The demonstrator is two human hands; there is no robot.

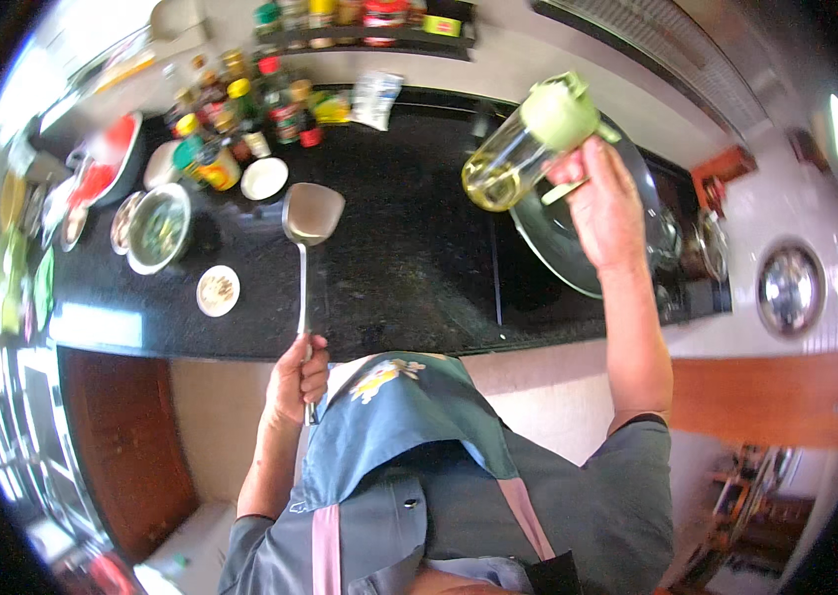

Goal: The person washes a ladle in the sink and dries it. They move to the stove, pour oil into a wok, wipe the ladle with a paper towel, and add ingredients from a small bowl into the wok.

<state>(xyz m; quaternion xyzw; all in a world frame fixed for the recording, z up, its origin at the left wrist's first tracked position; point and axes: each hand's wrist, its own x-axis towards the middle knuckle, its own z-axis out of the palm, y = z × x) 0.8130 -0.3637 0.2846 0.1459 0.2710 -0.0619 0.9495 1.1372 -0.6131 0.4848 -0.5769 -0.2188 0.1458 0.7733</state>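
My left hand (298,383) grips the handle of a metal wok spatula (313,213), held upright with its broad blade over the black countertop. With my right hand (605,201) I hold a clear oil dispenser (508,160) by its handle. The dispenser has a light green top and some yellowish oil low in it, and it is tilted. Below and behind it is a dark wok (554,249) on the stove, partly hidden by the dispenser and my right forearm. What lies in the wok is hard to make out.
On the left of the black counter (389,260) are a small dish of chopped bits (218,291), a metal bowl with greens (159,229) and a white bowl (264,178). Several sauce bottles (240,104) crowd the back, below a spice shelf (382,36). A range hood (672,52) overhangs the right.
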